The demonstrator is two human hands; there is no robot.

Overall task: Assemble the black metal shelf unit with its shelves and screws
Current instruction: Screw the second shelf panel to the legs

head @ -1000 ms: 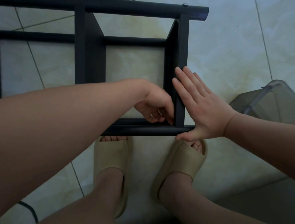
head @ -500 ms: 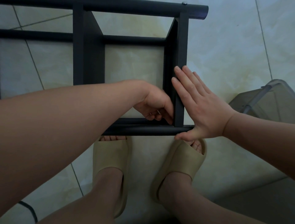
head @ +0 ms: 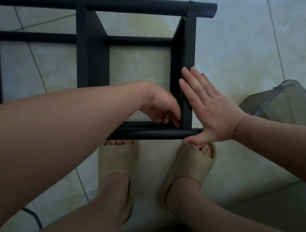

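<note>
Pressing flat on the frame: right hand, fingers straight and close together, laid along the outer face of the right panel. Its thumb is spread away from the fingers and sits against the near side of the near tube, by the tube's end.

Left hand reaches inside the frame, just across the panel from the right fingers. Its fingers are curled down into the inner corner where panel meets near tube, fingertips touching the panel's inner face. A small metal bit glints between the curled fingers; cannot tell if it is a screw or a tool, or exactly how it is pinched.

The frame lies on the tiled floor, seen from above. A second panel runs parallel, well left of the left hand. The far tube is beyond both sets of fingertips, with a screw head on it in line with the right panel.

Below the right thumb, a tan slipper, toes showing; another slipper under the left forearm. Grey see-through bin is right of the right wrist, apart from it. Black cable is at lower left.
</note>
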